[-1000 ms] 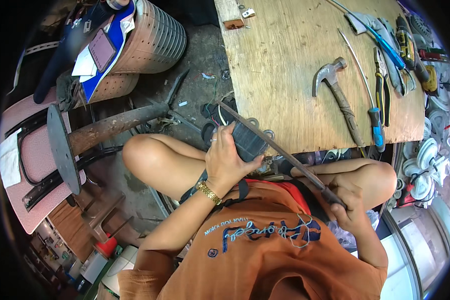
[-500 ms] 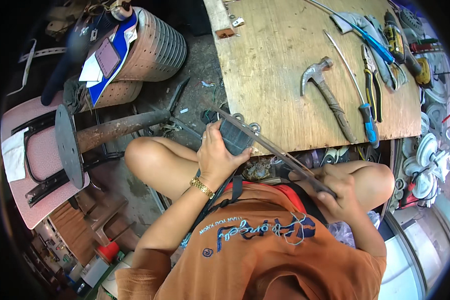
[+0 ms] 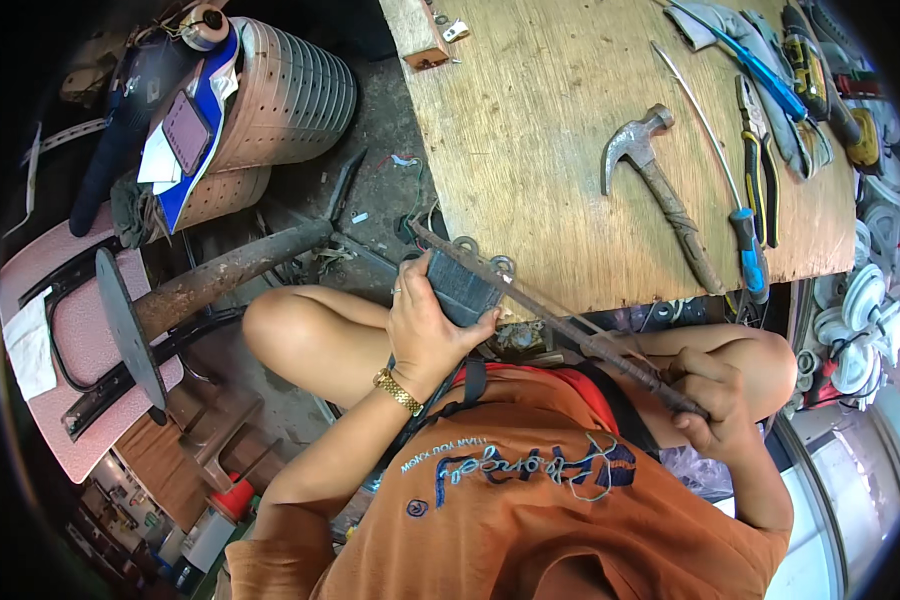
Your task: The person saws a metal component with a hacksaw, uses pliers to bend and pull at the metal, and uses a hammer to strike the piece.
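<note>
My left hand (image 3: 430, 325) is wrapped round a dark grey box-shaped block (image 3: 462, 287) with fine lines on its face, held at the near left corner of the wooden tabletop (image 3: 540, 180). Across the block's far side slants a long rusty ribbed rod (image 3: 580, 337), with a thin strip running alongside its lower part, like a hacksaw. Closed on the rod's lower end is my right hand (image 3: 712, 398), above my right thigh. Ring-shaped metal pieces (image 3: 503, 266) show just beyond the block. Where exactly the rod meets the block is hard to see.
On the tabletop lie a claw hammer (image 3: 662, 190), a blue-handled screwdriver (image 3: 745, 240), pliers (image 3: 756, 150), a glove (image 3: 808, 150) and a yellow-black drill (image 3: 805, 70). A round-plated metal stand (image 3: 130, 325) and perforated drum (image 3: 290, 95) stand left. White coiled pieces (image 3: 855, 300) sit right.
My right hand has drawn the rod down and to the right, so its far end is nearer the block. The left hand keeps its hold on the block. The whole view has shifted slightly.
</note>
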Available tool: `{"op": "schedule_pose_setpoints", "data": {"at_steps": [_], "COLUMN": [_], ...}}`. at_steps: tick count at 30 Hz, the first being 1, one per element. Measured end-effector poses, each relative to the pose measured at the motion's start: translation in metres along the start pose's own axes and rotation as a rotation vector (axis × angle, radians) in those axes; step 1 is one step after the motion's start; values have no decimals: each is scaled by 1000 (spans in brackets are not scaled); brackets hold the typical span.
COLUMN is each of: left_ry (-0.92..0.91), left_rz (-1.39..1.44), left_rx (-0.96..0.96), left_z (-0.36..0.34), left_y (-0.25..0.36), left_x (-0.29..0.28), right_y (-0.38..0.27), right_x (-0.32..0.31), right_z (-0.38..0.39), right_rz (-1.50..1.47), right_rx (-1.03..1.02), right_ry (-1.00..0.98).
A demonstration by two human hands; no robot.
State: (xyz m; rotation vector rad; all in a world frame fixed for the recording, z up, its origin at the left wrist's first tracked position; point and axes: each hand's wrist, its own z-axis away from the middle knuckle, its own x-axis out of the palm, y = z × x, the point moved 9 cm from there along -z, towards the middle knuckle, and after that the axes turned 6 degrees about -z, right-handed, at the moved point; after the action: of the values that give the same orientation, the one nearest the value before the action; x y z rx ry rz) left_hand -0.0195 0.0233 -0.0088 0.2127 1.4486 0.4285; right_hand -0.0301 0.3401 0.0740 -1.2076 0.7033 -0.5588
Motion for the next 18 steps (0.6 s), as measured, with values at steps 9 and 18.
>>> {"op": "schedule_pose_setpoints", "data": {"at_steps": [9, 18], "left_ry": [-9, 26], "left_rz": [-49, -12], "left_rx": [15, -34], "left_z": [7, 0], "left_y": [-5, -4], "left_x": [2, 0], "right_y": [-7, -4], "right_x": [42, 21], "right_z": [-50, -31], "right_rz": [152, -26], "right_rx": [-118, -45], "right_ry": [-17, -22]}}
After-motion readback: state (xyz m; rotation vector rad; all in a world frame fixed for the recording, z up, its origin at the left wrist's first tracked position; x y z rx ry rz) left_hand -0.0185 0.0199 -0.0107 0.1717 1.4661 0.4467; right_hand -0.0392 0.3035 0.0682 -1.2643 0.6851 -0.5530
